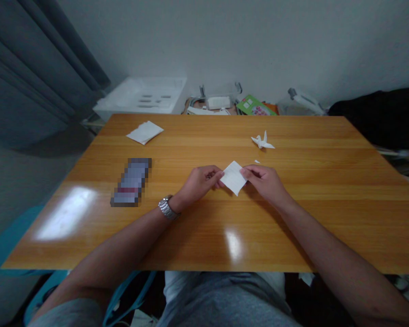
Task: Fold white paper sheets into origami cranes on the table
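Note:
A small white paper square [235, 179], turned like a diamond, is held between my two hands above the middle of the table. My left hand [204, 179] pinches its left corner between thumb and fingers; a metal watch sits on that wrist. At the opposite corner, my right hand [261, 178] grips the paper the same way, thumb on top. Beyond the right hand stands a folded white paper crane [262, 141] with its wings spread. A tiny white scrap [257, 161] lies just past my right fingers.
The glossy wooden table [204, 236] carries a stack of white paper [145, 132] at the back left and a blurred-out phone [131, 182] on the left. Behind its far edge are a white tray [143, 93], a green booklet [255, 106] and a black cloth [381, 118].

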The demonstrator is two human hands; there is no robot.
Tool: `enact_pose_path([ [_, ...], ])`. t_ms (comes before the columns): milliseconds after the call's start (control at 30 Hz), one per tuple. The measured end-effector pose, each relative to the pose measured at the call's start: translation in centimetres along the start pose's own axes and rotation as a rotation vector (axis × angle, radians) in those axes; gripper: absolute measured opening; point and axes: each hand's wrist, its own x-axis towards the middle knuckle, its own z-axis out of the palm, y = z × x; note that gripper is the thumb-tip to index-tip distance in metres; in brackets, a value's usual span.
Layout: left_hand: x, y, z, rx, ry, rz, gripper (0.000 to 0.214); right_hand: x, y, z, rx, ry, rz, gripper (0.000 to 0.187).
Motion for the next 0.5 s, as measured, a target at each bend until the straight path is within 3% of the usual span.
enact_pose_path([
  [200, -0.1, -0.3, 0.1, 0.024, -0.01, -0.008, 0.035, -0.1, 0.2, 0.0, -0.015, -0.033, 0.005, 0.037],
  [367, -0.2, 0.2, -0.3, 0.278, 0.089, 0.009, 0.038, -0.4, 0.3, 0.5, -0.029, -0.129, -0.005, 0.037],
  [500, -0.2, 0.8, -0.3, 0.256, 0.09, 0.053, 0.034, -0.7, 0.3, 1.0, -0.04, -0.223, -0.006, 0.037],
])
